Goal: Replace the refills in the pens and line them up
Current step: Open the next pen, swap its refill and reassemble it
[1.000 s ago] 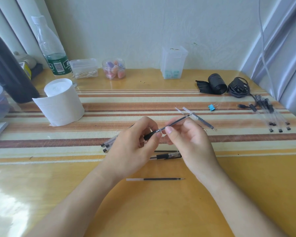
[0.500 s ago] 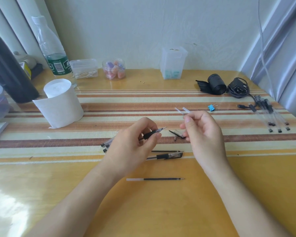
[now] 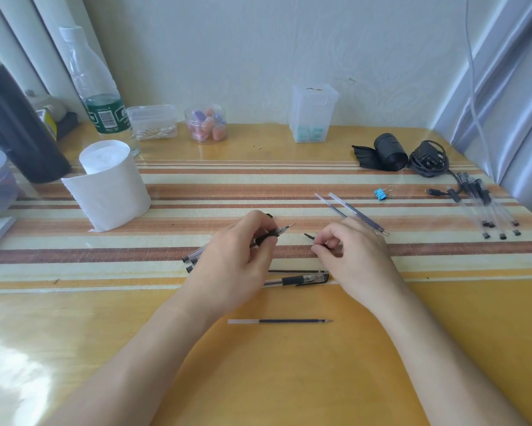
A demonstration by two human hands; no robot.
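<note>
L hand (image 3: 237,256) grips pen (image 3: 272,235); R hand (image 3: 356,259) low at the table.

Both forearms run from the bottom edge to frame ctr, hands side by side over the striped mat (image 3: 258,192). L hand: palm down, fingers curled round the pen at its black grip, tip pointing up-right. R hand: knuckles up, fingers curled in, thumb + index tips narrow and low, just beside a small black piece (image 3: 309,236); can't tell if they hold anything. Capped pen (image 3: 298,279) lies btwn the wrists, loose refill (image 3: 289,321) below it. Two refills (image 3: 355,214) just up-right of R hand. Row of pens (image 3: 489,210) at far right.
</note>
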